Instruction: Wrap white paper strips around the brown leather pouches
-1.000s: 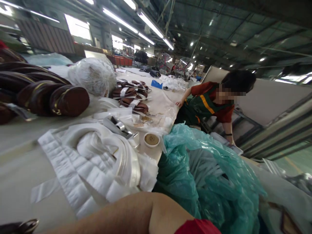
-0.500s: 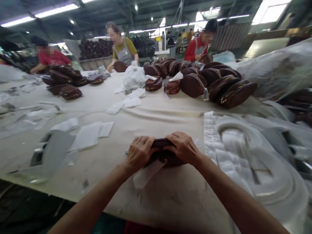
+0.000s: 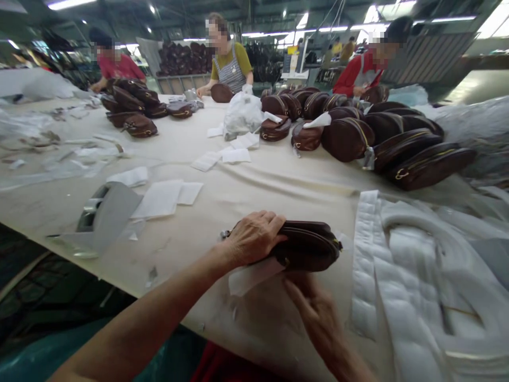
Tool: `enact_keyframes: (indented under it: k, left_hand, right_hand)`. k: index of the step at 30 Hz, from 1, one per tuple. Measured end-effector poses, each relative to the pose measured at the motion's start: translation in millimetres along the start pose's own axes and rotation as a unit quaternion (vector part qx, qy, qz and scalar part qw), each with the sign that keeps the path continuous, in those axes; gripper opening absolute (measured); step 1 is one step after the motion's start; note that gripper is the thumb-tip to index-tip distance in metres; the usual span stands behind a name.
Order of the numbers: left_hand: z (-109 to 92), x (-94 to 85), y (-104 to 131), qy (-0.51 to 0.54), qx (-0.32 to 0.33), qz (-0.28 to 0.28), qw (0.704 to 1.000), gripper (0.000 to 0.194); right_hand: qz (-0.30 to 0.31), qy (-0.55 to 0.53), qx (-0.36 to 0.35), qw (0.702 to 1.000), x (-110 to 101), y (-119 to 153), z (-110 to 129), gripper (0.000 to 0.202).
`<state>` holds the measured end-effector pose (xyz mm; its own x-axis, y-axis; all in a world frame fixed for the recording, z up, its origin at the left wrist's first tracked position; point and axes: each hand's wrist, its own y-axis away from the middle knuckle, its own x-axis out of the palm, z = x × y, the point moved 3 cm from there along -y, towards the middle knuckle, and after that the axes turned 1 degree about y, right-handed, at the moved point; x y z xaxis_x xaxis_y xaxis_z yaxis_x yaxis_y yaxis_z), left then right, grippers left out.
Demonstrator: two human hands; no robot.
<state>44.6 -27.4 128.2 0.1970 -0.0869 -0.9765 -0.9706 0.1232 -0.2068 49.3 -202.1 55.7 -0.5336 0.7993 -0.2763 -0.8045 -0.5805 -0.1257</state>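
A dark brown leather bag (image 3: 312,249) with a zip rests on the table in front of me. My left hand (image 3: 254,236) is closed over its upper left side, thumb on the near face and fingers across the top. A strip of thin white paper (image 3: 252,277) sticks out toward me from under that hand. Just below the bag's near side is my right hand (image 3: 316,305). It is blurred, and its fingertips are partly hidden near the bag's lower edge, so I cannot tell whether they touch it.
White padded strips (image 3: 369,254) lie to the right. White paper sheets (image 3: 159,199) and a grey tape dispenser (image 3: 107,217) are at left. Similar brown bags (image 3: 345,139) are heaped farther back. Across the table are several co-workers, one in a checked apron (image 3: 233,69).
My right hand has left the bag's top and come down toward me below its near side. The left hand stays on the bag. The view has shifted left.
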Motion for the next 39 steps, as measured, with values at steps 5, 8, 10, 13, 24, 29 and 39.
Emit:
enact_keyframes:
  k: [5, 8, 10, 13, 24, 29, 39]
  left_hand:
    - [0.0, -1.3, 1.2, 0.013, 0.001, -0.006, 1.0, 0.023]
    - [0.2, -2.4, 3.4, 0.006, 0.005, -0.01, 1.0, 0.024]
    - [-0.3, -2.9, 5.2, -0.002, 0.013, -0.015, 1.0, 0.026]
    - [-1.8, -2.9, 6.9, -0.013, 0.022, -0.02, 0.999, 0.033]
    - [-7.9, -2.4, 10.2, -0.046, 0.042, -0.018, 0.998, 0.037]
    - [-8.5, -2.1, 12.1, -0.035, 0.042, -0.016, 0.998, 0.027]
    - [-11.5, -2.2, 11.9, -0.026, 0.036, 0.01, 0.999, 0.015]
  right_hand:
    - [0.077, -0.35, 0.188, 0.915, 68.6, 7.3, -10.2, 0.044]
    - [0.027, -0.398, 0.237, 0.886, 81.1, 4.8, -9.7, 0.049]
    - [-0.003, -0.393, 0.247, 0.886, 75.4, 8.5, -11.7, 0.05]
    - [-0.03, -0.319, 0.197, 0.927, 51.6, 13.2, -13.3, 0.047]
    - [-0.019, -0.053, 0.093, 0.994, 15.4, -8.0, -10.1, 0.033]
    - [-0.027, -0.011, 0.029, 0.999, 15.1, -11.4, -9.3, 0.028]
    - [-0.038, 0.022, -0.033, 0.999, 17.7, -23.0, 5.1, 0.018]
